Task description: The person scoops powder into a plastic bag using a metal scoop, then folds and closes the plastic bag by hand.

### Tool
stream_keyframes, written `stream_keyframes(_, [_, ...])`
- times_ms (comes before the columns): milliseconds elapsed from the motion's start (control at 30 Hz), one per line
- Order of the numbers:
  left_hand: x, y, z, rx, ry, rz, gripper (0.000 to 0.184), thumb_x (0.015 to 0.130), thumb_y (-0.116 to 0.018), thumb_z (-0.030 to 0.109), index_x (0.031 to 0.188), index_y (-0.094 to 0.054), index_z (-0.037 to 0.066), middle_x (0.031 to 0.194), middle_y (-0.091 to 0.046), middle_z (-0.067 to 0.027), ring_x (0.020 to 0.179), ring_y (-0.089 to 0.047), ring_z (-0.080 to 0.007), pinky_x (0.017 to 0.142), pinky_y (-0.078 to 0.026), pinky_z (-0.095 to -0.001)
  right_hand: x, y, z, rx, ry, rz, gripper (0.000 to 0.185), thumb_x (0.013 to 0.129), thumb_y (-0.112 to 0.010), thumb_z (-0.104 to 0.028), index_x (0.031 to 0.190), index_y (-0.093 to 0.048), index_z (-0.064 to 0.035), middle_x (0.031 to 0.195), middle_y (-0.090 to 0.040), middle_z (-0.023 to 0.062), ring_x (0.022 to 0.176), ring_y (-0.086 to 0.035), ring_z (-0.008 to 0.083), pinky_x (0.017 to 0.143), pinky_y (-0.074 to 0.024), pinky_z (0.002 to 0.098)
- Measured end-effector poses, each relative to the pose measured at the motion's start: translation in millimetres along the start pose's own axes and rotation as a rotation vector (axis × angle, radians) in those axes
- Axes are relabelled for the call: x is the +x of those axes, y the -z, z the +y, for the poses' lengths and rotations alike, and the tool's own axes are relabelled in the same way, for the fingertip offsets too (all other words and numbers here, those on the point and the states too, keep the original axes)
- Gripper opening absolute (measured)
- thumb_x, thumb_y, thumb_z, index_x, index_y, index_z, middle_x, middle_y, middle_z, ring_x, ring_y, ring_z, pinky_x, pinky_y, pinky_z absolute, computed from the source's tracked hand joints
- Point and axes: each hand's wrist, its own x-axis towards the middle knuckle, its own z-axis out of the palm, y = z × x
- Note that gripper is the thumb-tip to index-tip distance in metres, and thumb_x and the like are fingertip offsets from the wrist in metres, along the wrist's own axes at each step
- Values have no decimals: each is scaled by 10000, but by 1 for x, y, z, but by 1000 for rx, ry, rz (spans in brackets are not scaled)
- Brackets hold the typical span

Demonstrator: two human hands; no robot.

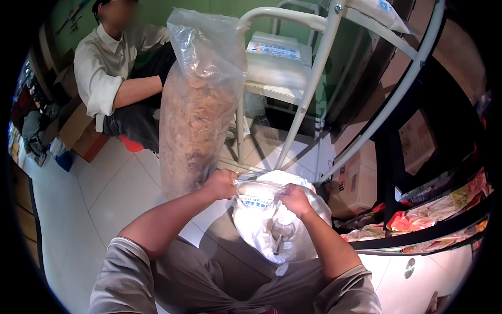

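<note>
A clear plastic bag [256, 201] with blue printing is stretched between my two hands. My left hand [221, 184] has its fingers closed on the bag's left edge, and my right hand [294, 200] grips its right edge. Below and behind it stands a large white sack [251, 225], in which a metal scoop-like tool [278, 243] shows its handle; its other end is unclear. Just beyond my left hand rises a tall clear sack [201, 110] full of brown, chip-like pieces.
At left a co-worker [117, 78] sits behind the tall sack. A white metal rack [303, 99] holds stacked plastic bags [274, 63]. Cardboard boxes [355, 178] and colourful packets [418, 220] lie at right. Pale floor tiles [115, 204] spread to my left.
</note>
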Motion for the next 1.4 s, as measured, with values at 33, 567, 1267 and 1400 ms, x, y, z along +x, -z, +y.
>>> stream_keyframes(33, [-1,0,1,-1,-2,0,91,722,-670,17,785,-655,-46,695,-678,-147,600,-684,-182,576,-553,-323,2,-4,8,66,-43,-41,270,727,-736,-120,901,-618,49,767,-676,112,692,-652,230,660,-523,354])
stream_keyframes(567, [14,-17,-42,-356,54,-34,278,567,-798,92,811,-692,7,814,-700,-94,765,-652,-201,725,-515,-326,-3,-29,10,623,-54,136,291,689,-642,67,972,-598,15,800,-644,95,637,-631,181,502,-510,287])
stream_keyframes(1267, [18,-34,-46,-86,-124,96,295,587,-726,161,848,-695,26,859,-694,-188,829,-683,-324,765,-533,-387,-4,-33,29,360,130,103,122,707,-747,-7,768,-647,27,736,-675,84,675,-620,149,638,-480,287])
stream_keyframes(1400, [23,-37,-50,-54,-88,97,252,608,-704,176,815,-717,33,862,-692,-196,832,-680,-330,758,-535,-398,6,-36,42,326,177,108,98,712,-735,-17,738,-655,35,719,-680,100,673,-637,168,641,-483,293])
